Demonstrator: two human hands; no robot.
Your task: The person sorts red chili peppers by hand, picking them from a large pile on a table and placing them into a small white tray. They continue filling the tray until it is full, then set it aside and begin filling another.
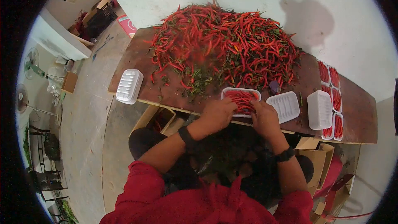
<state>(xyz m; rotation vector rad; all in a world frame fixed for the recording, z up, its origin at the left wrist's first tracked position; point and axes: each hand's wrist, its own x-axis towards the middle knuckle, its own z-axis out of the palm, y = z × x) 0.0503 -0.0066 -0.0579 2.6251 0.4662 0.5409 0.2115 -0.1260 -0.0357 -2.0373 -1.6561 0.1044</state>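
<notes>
Red chili peppers [241, 98] lie lengthwise in a white foam tray [244, 90] at the table's front edge. My left hand [219, 114] is at the tray's left side, its curled fingers closed on the ends of the chili peppers. At the right side my right hand [266, 118] has its fingers bent over the rim and onto the same chili peppers. Right beside it rests a second white foam tray [286, 107] with a ridged bottom. Behind the trays rises a large heap of loose red chili peppers [253, 37] with green stems.
A stack of white trays [129, 86] stands on the left of the brown table [352, 108], another stack [320, 110] on the right. Beyond that are several trays filled with chilies [336, 99]. A small purple object [274, 86] sits before the heap. Cardboard boxes [314, 164] stand below.
</notes>
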